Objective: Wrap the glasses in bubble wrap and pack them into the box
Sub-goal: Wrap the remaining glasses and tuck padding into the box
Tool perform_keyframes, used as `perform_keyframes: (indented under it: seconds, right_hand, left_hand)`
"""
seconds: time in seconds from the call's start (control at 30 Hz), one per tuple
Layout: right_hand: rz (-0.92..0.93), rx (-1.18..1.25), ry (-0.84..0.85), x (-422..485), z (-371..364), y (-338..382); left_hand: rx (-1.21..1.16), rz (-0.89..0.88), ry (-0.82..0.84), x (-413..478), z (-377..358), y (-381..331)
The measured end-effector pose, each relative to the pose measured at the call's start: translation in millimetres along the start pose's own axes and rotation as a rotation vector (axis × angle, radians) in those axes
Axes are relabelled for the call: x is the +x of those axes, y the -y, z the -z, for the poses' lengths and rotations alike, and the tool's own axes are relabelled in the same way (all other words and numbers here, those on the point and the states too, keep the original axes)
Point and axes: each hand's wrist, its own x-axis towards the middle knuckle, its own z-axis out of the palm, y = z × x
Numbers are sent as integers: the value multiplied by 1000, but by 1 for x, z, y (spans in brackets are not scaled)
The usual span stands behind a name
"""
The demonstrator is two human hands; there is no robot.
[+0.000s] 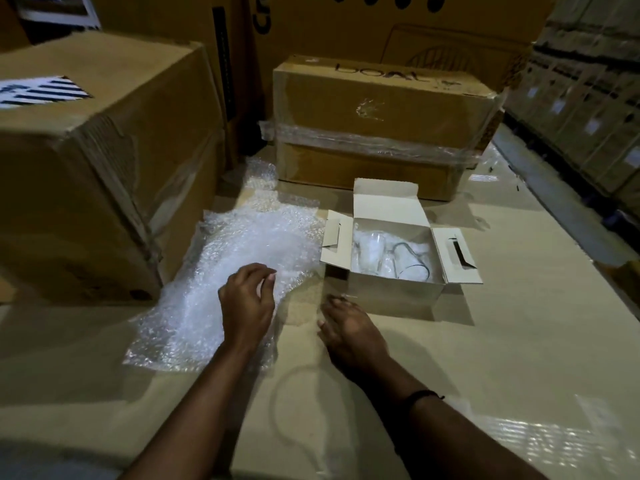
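Glasses (pixel 412 261) seen inside open box (pixel 394 299). Bubble wrap (pixel 242 244) spread left of box. Left hand (pixel 247 303) loosely curled above it, nothing gripped; right hand (pixel 349 327) relaxed, empty, before box. Sheet best flattened before glass is laid.

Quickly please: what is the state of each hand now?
Left hand: open, fingers loosely curled over the clear bubble wrap sheet.
Right hand: open, holding nothing.
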Motion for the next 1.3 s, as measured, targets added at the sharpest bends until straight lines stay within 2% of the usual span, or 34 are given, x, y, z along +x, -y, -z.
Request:
perform_keyframes:
  seconds: [0.1, 0.13, 0.33, 0.53, 0.6, 0.73, 0.9, 1.03, 1.17, 1.23, 1.3]
  right_hand:
    - [-199, 493, -1, 7, 26, 23]
    - [-227, 550, -19, 15, 32, 31]
    - [-330, 827, -88, 52, 43, 80]
    - [-154, 918, -45, 26, 65, 65]
    - [-175, 1017, -77, 7, 74, 45]
    - [-264, 1106, -159, -43, 90, 1]
    - [-318, 1087, -292, -96, 105, -49]
    - [-392, 1152, -287, -117, 120, -73]
    - [-426, 1118, -274, -123, 135, -89]
    - [-380, 991, -212, -126, 143, -92]
    - [-251, 727, -126, -129, 153, -83]
  left_hand:
    - [-68, -64, -26, -17, 10, -3]
    - [-86, -79, -28, -22, 12, -2]
    - [-112, -217, 78, -43, 25, -1]
    - [-23, -340, 108, -51, 34, 1]
    - [13, -414, 120, -58, 28, -6]
    - [83, -469, 327, -71, 3, -31]
    - [310, -418, 814, -85, -34, -86]
    - [416, -511, 1003, -103, -66, -107]
    - [378, -515, 926, -104, -75, -121]
    - [281, -445, 781, -103, -71, -121]
    - [231, -339, 575, -99, -62, -112]
